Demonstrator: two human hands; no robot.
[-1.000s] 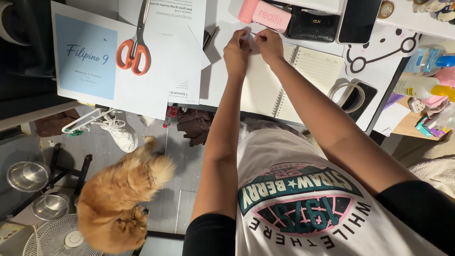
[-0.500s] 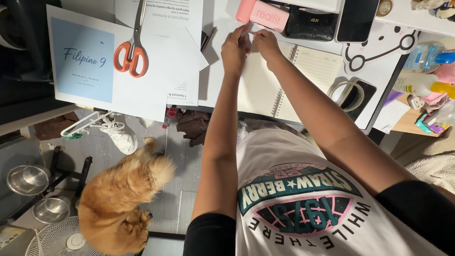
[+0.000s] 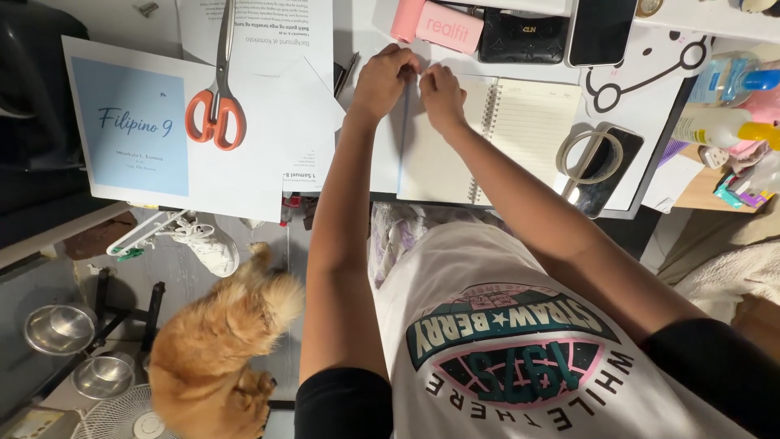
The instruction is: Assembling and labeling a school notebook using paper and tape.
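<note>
Lower left of frame: fluffy orange-furred animal (image 3: 213, 349) on the floor, two round steel bowls (image 3: 58, 328) beside it.

Mid frame: both forearms run up from the white printed shirt (image 3: 520, 358) toward the desk edge.

Upper centre: open spiral-bound lined notebook (image 3: 487, 138) lies flat, coil running top to bottom of frame. Left hand (image 3: 383, 81) and right hand (image 3: 439, 93) meet at the top edge of its left-hand page, almost touching. The page lies directly under and below the fingers, long axis down the frame; neither hand is clearly nearer. Fingers of both hands curled and pressed together, pinching something small at the page edge; what exactly, cannot tell.

Upper left: orange-handled steel scissors (image 3: 218, 89) on loose white printed sheets (image 3: 268, 49).

Upper right: clear tape roll (image 3: 591, 153); farther, pink rectangular case (image 3: 439, 23)
</note>
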